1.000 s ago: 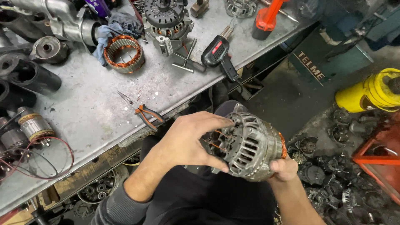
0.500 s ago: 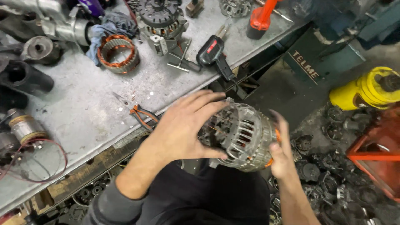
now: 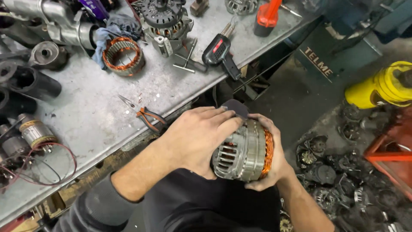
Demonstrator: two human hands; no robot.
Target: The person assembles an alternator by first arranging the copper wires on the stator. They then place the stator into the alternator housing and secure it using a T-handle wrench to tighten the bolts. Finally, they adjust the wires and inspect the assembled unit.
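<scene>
I hold a silver alternator (image 3: 242,152) over my lap, in front of the metal workbench (image 3: 98,107). Its slotted housing faces me and a ring of copper windings shows on its right side. My left hand (image 3: 195,137) lies over its top and left end, fingers curled on the housing. My right hand (image 3: 274,161) cups it from the right and underneath, thumb over the top edge.
On the bench lie orange-handled pliers (image 3: 143,114), a copper stator ring (image 3: 124,56), another alternator (image 3: 165,19), a black soldering gun (image 3: 219,51), a T-handle wrench (image 3: 186,58) and motor parts at the left. A yellow cylinder (image 3: 382,86) and scrap alternators (image 3: 343,180) lie on the floor at right.
I have turned the alternator in my hands, so its side with the copper ring now shows. My left hand has slid further over the top and my right hand has closed around it.
</scene>
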